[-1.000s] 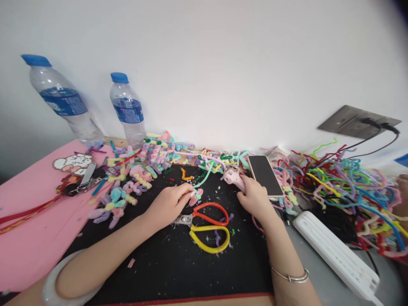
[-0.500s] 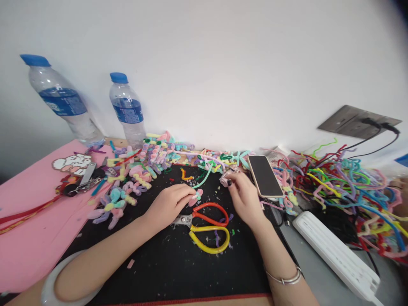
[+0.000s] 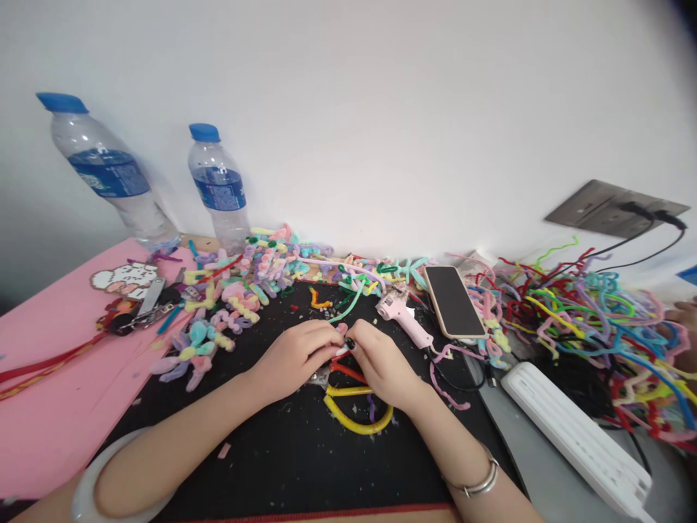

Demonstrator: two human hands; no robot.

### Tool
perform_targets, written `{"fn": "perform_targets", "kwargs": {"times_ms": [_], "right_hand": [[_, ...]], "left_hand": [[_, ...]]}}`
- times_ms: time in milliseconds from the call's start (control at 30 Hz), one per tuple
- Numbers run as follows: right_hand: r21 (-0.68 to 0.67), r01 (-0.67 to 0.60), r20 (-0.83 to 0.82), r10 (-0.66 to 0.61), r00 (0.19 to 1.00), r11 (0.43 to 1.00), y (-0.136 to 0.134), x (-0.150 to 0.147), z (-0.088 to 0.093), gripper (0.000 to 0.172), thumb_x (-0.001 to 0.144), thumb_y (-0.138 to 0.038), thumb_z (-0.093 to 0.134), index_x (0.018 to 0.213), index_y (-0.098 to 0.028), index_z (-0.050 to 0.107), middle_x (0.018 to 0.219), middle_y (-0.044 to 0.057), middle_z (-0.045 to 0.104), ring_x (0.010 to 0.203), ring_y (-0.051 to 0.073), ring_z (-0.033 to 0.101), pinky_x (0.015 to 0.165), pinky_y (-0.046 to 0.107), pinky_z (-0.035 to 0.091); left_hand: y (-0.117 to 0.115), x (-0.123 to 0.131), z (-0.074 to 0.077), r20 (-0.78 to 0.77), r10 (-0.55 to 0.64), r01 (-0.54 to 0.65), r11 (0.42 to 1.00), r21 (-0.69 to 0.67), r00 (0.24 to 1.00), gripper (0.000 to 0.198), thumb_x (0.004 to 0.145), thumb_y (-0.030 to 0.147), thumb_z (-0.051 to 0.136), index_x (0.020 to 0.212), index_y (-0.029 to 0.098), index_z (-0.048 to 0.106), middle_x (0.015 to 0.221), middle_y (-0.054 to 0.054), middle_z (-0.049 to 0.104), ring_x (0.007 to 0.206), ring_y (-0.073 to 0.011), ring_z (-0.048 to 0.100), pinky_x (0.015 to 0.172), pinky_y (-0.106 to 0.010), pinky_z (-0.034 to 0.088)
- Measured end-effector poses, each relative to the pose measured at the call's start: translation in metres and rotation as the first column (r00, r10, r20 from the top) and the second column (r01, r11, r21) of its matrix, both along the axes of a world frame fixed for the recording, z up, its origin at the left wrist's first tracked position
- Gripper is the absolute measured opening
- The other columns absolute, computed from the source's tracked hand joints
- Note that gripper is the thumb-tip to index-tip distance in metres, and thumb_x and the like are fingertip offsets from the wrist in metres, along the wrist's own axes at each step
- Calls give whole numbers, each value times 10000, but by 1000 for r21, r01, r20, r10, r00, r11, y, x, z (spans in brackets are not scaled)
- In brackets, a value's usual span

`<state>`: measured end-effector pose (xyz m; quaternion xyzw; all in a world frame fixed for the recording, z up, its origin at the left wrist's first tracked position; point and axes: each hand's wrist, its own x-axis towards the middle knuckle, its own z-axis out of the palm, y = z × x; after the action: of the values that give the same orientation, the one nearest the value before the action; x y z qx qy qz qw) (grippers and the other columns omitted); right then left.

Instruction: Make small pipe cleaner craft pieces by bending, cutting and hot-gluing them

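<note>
My left hand [image 3: 302, 356] pinches a small pink-and-white fuzzy pipe-cleaner piece [image 3: 342, 329] between thumb and fingers. Meeting it from the right, my right hand [image 3: 384, 363] has its fingertips closed on the same piece, most of which they hide. Below both hands lie scissors with one red and one yellow handle [image 3: 359, 425], partly covered. A pale green pipe cleaner [image 3: 348, 303] rises just behind the fingers. Up and to the right, a pink hot glue gun [image 3: 407, 323] lies on the black mat [image 3: 305, 465], its nozzle end toward the wall.
Shaped pipe cleaners [image 3: 277, 265] pile along the wall. A phone [image 3: 454, 301], a white power strip [image 3: 577, 436] and a tangle of loose pipe cleaners [image 3: 593, 312] are on the right. Two water bottles [image 3: 218, 185] and pink sheets [image 3: 49, 407] with keys [image 3: 149, 305] stand or lie left.
My right hand has left the glue gun, which now lies uncovered, and moved down-left to the pipe-cleaner piece. My left hand has shifted slightly right, still holding that piece.
</note>
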<state>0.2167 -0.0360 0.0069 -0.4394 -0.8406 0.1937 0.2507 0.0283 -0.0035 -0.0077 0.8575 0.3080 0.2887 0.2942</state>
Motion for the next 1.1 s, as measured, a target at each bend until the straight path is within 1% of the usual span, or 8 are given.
{"fn": "perform_targets", "kwargs": {"times_ms": [100,233,300,500,667,867,1000,1100], "right_hand": [[28,101,-64,-99,993,994,2,6,-2,171,923,-143,301,881,-186,461,790,22,481,722,158,468,654,260,378],[50,182,-49,-180,982,982,5,11,-6,157,916,-139,307,854,-194,440,773,16,475,704,162,467,637,267,355],[53,191,-30,-190,981,980,6,10,-7,142,911,-136,315,857,-197,432,776,15,475,709,165,469,638,270,353],[42,206,-9,-206,978,978,7,9,-10,121,899,-124,336,860,-204,418,788,14,479,729,169,477,650,272,361],[24,213,-15,-212,977,977,9,10,-11,119,890,-116,348,856,-208,417,789,10,480,728,169,477,647,272,360],[8,198,-72,-197,978,980,7,10,-10,119,883,-108,356,842,-207,409,773,3,466,714,159,466,632,262,352],[16,185,-124,-181,976,983,4,10,-7,118,885,-110,354,843,-205,409,759,1,457,705,155,458,621,259,346],[27,175,-138,-170,976,984,3,10,-6,112,881,-110,363,845,-203,415,750,-1,453,697,153,452,615,259,341]], "left_hand": [[1,1,0,-5,127,-127,991,-30,992,102,857,216,524,928,202,596,926,-34,629,896,-177,560,817,-279,433],[4,3,-6,-76,229,-227,973,33,971,199,826,257,557,1016,205,585,1041,-59,593,1007,-232,516,893,-368,407],[6,3,-9,-115,228,-225,974,38,967,214,826,272,547,1028,210,586,1064,-66,570,1018,-242,512,893,-386,412],[6,4,-9,-127,210,-211,977,6,969,99,815,260,546,886,204,586,991,-53,575,974,-234,530,858,-372,425],[5,5,-6,-108,181,-195,972,-130,977,79,788,231,565,861,202,570,856,-21,620,827,-199,570,745,-314,452],[9,3,-6,28,234,-207,906,-368,972,218,771,246,588,980,194,552,804,-9,663,697,-160,593,655,-270,470],[11,2,-7,198,206,-82,861,-502,958,223,777,246,589,987,174,587,862,-40,670,810,-177,627,743,-288,499],[10,3,-6,235,191,-38,846,-533,953,199,776,249,599,957,167,607,841,-38,670,806,-172,632,752,-284,508]]}}
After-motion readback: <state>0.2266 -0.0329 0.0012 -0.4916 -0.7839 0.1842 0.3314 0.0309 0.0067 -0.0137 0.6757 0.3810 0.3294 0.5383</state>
